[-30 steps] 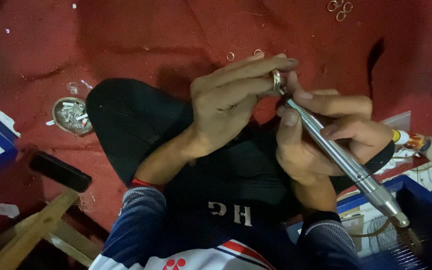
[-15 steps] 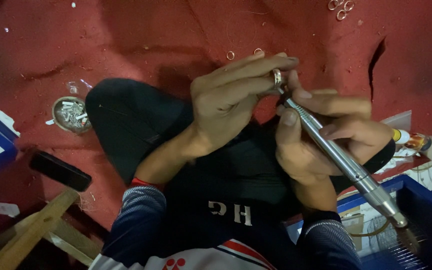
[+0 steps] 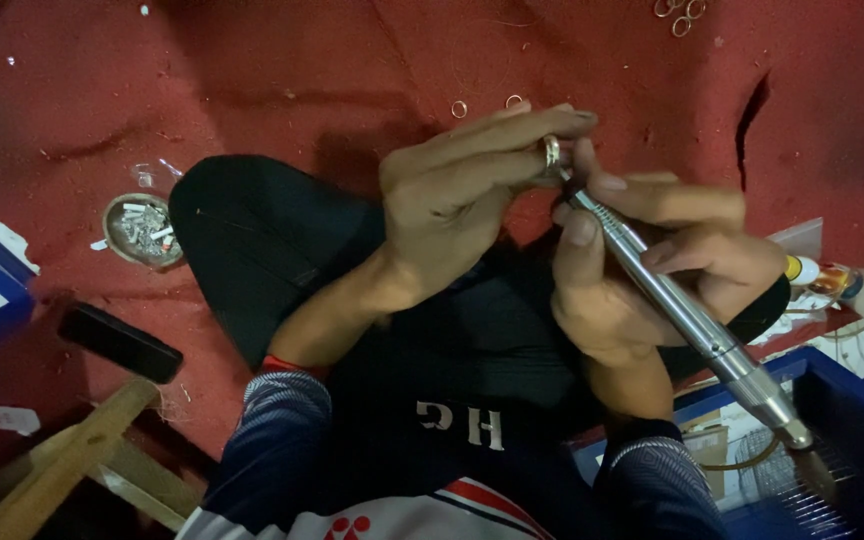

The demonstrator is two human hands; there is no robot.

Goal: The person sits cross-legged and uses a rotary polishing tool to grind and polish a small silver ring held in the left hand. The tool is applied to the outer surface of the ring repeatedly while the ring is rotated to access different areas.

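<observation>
Two fingers (image 3: 512, 150) of the left hand (image 3: 457, 205) pinch a small metal ring (image 3: 552, 152) at their tips, the other fingers stretched out flat toward the right. Touching the ring from below is the tip of a silver rotary handpiece (image 3: 687, 315), which the right hand (image 3: 652, 275) grips closed like a pen, thumb along the barrel. Both hands hover over the black-clad knee (image 3: 252, 250) and red floor (image 3: 282, 70).

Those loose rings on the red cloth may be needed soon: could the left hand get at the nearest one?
Probably yes: the loose ring lies bare just beyond the left hand, though its fingers pinch a ring.
</observation>
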